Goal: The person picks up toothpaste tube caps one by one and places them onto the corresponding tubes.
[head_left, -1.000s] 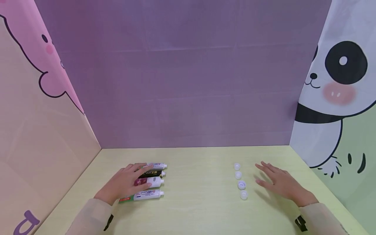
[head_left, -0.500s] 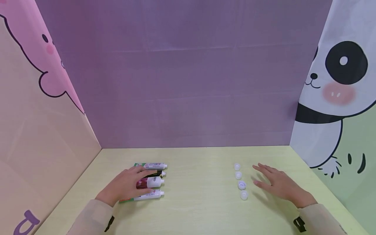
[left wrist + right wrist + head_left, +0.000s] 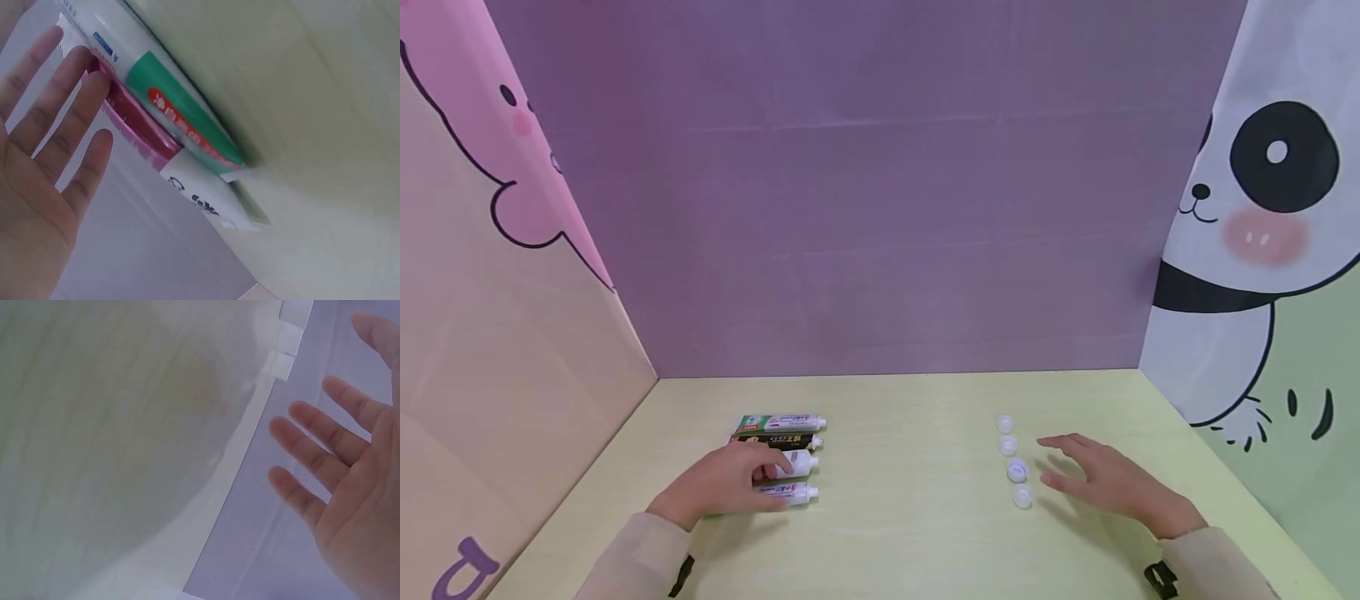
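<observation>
Several uncapped toothpaste tubes lie side by side on the left of the table, nozzles pointing right. Nearest is a white and green toothpaste tube (image 3: 799, 494); behind it lies a maroon and white toothpaste tube (image 3: 203, 194). Farther back are a black toothpaste tube (image 3: 782, 442) and another green and white toothpaste tube (image 3: 786, 423). My left hand (image 3: 718, 483) is over the two nearest tubes, hiding their tail ends in the head view; its fingers look loosely extended. My right hand (image 3: 1105, 479), fingers spread, hovers just right of a column of white caps (image 3: 1017, 472).
The pale wooden table (image 3: 910, 533) meets a purple back wall (image 3: 880, 208). A pink cartoon side panel (image 3: 542, 192) stands on the left, a panda panel (image 3: 1262, 242) on the right. Bare tabletop separates the tubes from the caps.
My left hand has drawn back toward the nearer tubes, uncovering the black tube and the far green and white one. My right hand has shifted slightly left toward the caps.
</observation>
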The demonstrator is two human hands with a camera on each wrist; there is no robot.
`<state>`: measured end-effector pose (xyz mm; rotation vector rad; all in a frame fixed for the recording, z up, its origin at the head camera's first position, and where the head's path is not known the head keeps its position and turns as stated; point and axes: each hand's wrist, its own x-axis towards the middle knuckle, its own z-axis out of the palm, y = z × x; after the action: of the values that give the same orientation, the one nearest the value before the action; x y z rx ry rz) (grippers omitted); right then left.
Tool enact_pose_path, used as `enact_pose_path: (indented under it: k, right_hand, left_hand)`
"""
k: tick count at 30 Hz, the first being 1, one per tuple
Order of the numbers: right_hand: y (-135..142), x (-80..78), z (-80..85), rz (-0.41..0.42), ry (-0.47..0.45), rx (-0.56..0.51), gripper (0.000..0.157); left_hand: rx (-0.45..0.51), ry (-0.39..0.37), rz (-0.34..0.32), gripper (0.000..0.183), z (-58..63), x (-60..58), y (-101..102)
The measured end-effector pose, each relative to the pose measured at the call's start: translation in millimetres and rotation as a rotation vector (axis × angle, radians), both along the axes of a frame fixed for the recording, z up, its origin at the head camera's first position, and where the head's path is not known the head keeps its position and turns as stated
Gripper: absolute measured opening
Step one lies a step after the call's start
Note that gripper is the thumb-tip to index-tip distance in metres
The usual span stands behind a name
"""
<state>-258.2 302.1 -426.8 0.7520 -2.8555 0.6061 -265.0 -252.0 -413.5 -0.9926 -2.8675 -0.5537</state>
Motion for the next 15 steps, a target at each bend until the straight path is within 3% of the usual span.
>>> enact_pose_path:
  k: [7, 15]
  right_hand:
    - [-5.5, 1.8, 4.4, 0.059, -0.064, -0.038, 0.053]
    - [-12.7, 2.3, 5.6, 0.137, -0.077, -0.073, 0.045]
  left_hand:
    - [0.041, -0.086, -0.034, 0.027, -5.3, -2.7, -0.5]
    - [-0.047, -0.018, -0.06, 0.034, -7.8, -5.4, 0.8]
